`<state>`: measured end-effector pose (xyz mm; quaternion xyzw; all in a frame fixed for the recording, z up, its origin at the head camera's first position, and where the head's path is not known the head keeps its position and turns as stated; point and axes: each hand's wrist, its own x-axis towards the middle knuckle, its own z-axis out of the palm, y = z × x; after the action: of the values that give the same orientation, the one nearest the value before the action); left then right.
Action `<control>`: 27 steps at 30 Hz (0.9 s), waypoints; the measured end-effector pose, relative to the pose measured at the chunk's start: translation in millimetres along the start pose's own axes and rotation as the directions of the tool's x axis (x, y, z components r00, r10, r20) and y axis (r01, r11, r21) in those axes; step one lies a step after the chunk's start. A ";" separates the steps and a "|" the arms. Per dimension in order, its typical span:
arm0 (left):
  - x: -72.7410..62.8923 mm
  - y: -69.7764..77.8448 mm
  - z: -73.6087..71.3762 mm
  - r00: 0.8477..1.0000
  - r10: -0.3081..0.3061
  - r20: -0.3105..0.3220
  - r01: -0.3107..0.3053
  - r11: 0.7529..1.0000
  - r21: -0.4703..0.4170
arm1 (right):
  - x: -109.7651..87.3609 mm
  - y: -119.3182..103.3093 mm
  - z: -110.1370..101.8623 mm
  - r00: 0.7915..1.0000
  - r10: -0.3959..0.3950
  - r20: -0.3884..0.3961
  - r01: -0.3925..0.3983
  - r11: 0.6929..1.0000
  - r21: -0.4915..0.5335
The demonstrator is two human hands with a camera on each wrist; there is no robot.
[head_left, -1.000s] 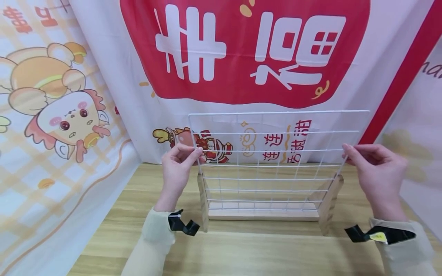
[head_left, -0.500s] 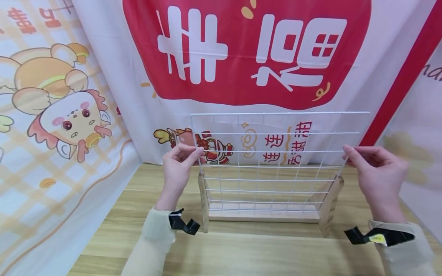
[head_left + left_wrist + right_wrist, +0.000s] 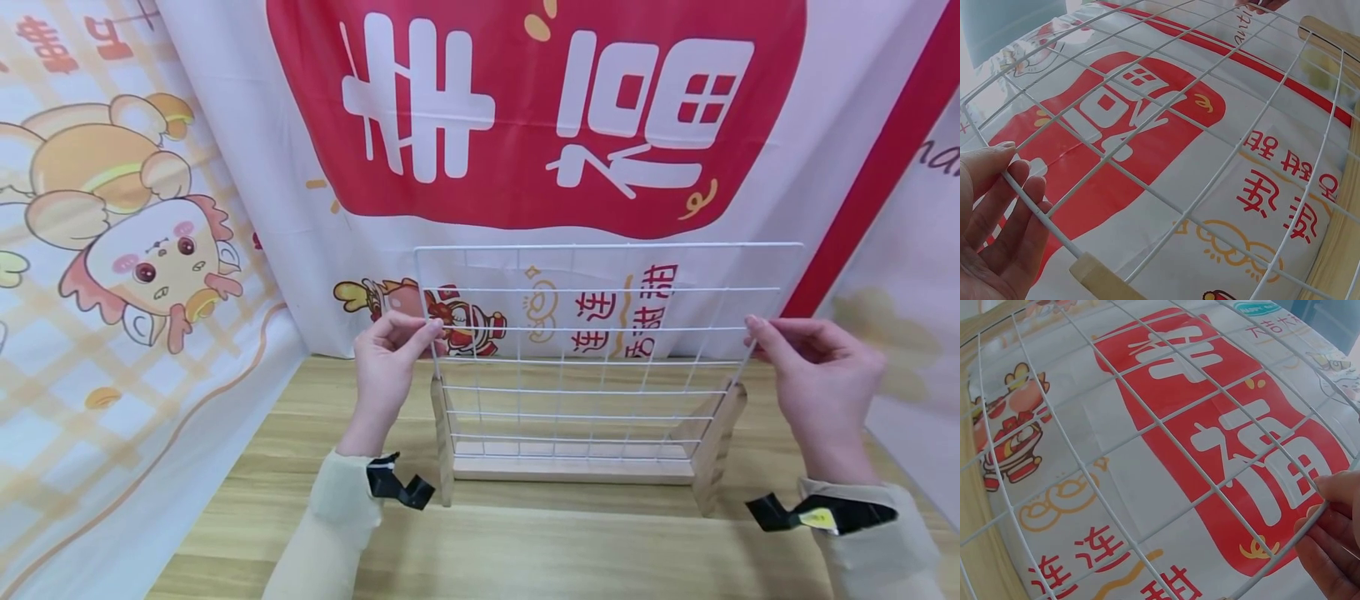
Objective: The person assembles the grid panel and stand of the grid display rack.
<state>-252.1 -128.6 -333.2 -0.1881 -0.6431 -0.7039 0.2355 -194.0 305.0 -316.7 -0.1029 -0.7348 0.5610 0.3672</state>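
Observation:
A white wire grid panel [image 3: 592,329] stands upright, leaning slightly, in a light wooden stand with two side posts and a base bar [image 3: 573,473]. My left hand [image 3: 386,358] pinches the panel's left edge wire between thumb and fingers, above the left post [image 3: 442,442]. On the other side my right hand [image 3: 828,379] pinches the right edge wire, above the right post [image 3: 718,450]. Both wrist views show thumb and fingers on the outer wire, with the left post's top [image 3: 1100,278] close below the left hand. The panel's lower edge sits by the base bar.
The stand rests on a wood-grain table [image 3: 555,554]. Behind it hangs a white cloth with a red printed patch [image 3: 525,117]. A checked cartoon cloth [image 3: 127,250] covers the left side, and another pale cloth [image 3: 911,333] hangs at right.
The head view has shifted very slightly. Both hands keep their hold on the grid panel's side wires, and the panel and stand show no clear movement.

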 end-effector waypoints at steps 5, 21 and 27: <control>0.9 1.1 -1.6 1.000 -0.008 -0.014 0.008 1.000 -0.027 | -1.8 -0.5 2.6 1.000 0.000 0.011 0.000 1.000 0.005; 0.6 1.1 -12.5 1.000 0.007 -0.027 -0.008 0.999 -0.053 | -7.7 -2.5 9.0 0.999 -0.031 0.035 0.031 1.000 0.000; -1.4 2.8 -14.1 1.000 -0.003 -0.001 0.003 0.999 -0.034 | -8.8 -1.7 8.1 0.998 -0.061 0.032 0.062 0.998 -0.004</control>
<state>-248.8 -142.7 -333.2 -0.1909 -0.6314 -0.7150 0.2316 -192.6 293.3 -319.7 -0.0722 -0.7448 0.5491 0.3722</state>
